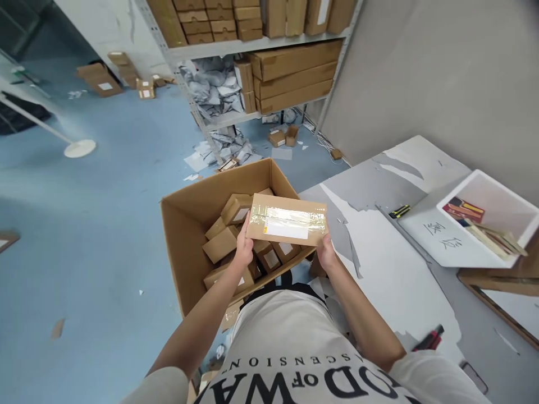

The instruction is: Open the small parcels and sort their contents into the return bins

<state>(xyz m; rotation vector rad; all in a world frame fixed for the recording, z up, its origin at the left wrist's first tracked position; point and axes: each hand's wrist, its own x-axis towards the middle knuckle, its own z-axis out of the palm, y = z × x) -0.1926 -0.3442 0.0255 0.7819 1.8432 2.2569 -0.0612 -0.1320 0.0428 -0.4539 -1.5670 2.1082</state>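
Between my two hands is a small cardboard box (290,209), closed with shiny clear tape and bearing a white label. My left hand (244,244) grips its left end, and my right hand (327,253) grips the right end near the lower corner. The box hangs over the right part of a large open carton (185,247). Inside that carton lie several smaller cardboard boxes (220,244), some with white labels, piled at different angles. The held box hides part of the pile.
A worktable (379,269) on the right bears a white bin (429,230), a yellow utility knife (400,211) and a red-and-black tool (430,339). Ahead stands a metal shelf (252,46) with boxes and grey packages. A white stand base (80,148) rests on the blue floor.
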